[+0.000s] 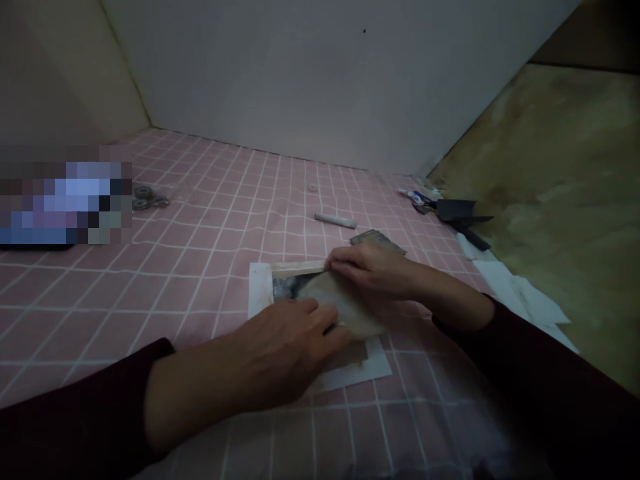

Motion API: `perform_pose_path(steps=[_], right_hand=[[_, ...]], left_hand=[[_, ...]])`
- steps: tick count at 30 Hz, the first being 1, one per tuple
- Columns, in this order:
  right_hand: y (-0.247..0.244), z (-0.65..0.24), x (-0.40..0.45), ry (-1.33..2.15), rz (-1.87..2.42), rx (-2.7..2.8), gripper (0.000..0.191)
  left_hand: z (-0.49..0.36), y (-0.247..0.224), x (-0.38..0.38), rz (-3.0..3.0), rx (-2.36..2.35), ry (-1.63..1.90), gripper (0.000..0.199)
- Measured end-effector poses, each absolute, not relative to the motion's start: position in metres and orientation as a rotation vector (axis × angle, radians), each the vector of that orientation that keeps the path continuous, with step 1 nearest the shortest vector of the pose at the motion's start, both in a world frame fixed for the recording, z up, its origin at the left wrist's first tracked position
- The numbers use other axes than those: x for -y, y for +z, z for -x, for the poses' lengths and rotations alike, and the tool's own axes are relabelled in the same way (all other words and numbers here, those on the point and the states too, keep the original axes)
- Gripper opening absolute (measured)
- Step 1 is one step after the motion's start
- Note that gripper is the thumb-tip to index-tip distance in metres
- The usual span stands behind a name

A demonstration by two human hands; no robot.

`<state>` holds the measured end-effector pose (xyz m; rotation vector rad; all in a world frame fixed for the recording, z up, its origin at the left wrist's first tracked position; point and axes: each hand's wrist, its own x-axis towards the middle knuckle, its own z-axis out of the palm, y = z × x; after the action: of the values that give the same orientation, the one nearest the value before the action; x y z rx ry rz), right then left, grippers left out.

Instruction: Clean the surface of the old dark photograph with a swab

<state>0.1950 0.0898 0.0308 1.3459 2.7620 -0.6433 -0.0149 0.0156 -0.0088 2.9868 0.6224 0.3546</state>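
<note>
A white sheet of paper [260, 283] lies on the pink cloth, with a dark picture [286, 287] on it, edged by a pale strip along the top. Over the picture, a thin beige sheet [345, 303] is lifted and bent at its upper right part. My right hand [373, 268] pinches that sheet's upper edge between thumb and fingers. My left hand [300, 340] rests across the lower left of the sheet, fingers bent but apart, covering part of the picture. Just beyond my right hand lies a small stack of dark grey pieces [377, 240].
A pale tube [335, 220] and a small white ring [313, 187] lie farther back on the checked cloth [210, 233]. Tape rolls [145, 197] stand at left beside a blurred screen [65, 203]. Dark-handled tools [455, 210] and white papers [525, 293] are at right. A wall closes the back.
</note>
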Motion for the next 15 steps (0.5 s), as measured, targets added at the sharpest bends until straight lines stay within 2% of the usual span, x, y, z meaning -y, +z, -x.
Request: perform_pose_path(steps=[7, 15], right_hand=[[0.029, -0.196, -0.088, -0.642, -1.369, -2.776, 0.029], [0.032, -0.195, -0.085, -0.637, -1.377, -2.777, 0.028]], left_hand=[[0.018, -0.007, -0.016, -3.014, -0.567, 0.352, 0.017], [0.024, 0.009, -0.017, -2.967, -0.575, 0.17, 0.018]])
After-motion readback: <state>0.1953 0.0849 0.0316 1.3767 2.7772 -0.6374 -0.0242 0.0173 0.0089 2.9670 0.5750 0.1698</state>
